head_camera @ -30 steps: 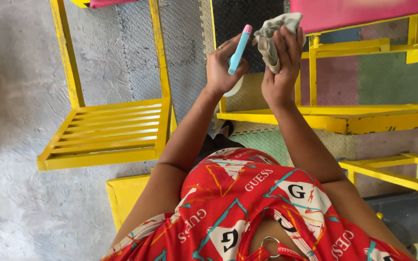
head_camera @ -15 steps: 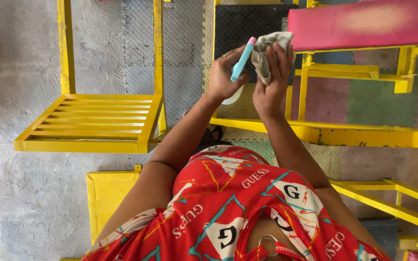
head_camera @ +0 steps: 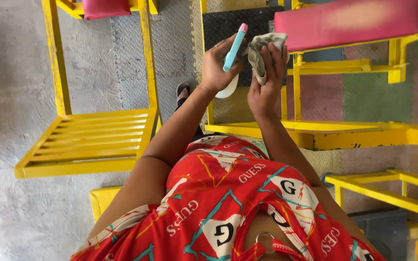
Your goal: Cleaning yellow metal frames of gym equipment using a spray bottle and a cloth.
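Bottle [head_camera: 232, 50] and cloth [head_camera: 260, 53] sit up at twelve o'clock, raised before us. We close our left hand [head_camera: 217, 67] around the slim blue bottle with its pink cap; our right hand [head_camera: 263, 79] bunches the grey cloth just beside it. We judge the bottle could slip from our thin pinch and fall onto the metal floor [head_camera: 175, 58] or yellow frame [head_camera: 315, 130] below.
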